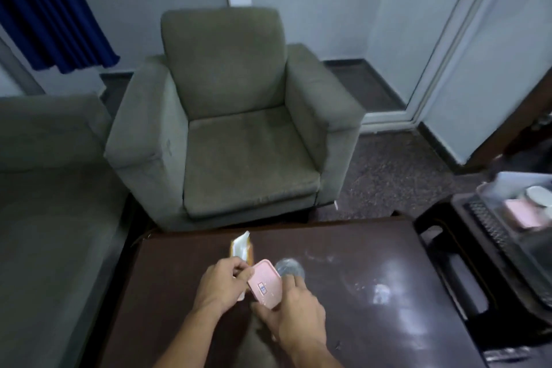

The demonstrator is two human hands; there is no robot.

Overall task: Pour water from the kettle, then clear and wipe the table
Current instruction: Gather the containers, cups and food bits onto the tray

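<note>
right hand (294,317) gripping flat pink rectangular plastic box (265,283) at its near edge, left hand (221,281) curled round white-and-orange packet (241,248), clear round glass (289,268) just right of box, all over near-centre of dark brown glossy table (373,293), grey-green fabric armchair (233,116) beyond far edge

— Bench (343,337)?
— Dark brown, glossy, with pale smears (380,293) across the right half.
— Lying on it?
— 1 orange-and-white packet (240,248) toward the far edge. 1 clear glass (288,267) just right of that, near the middle.
</note>
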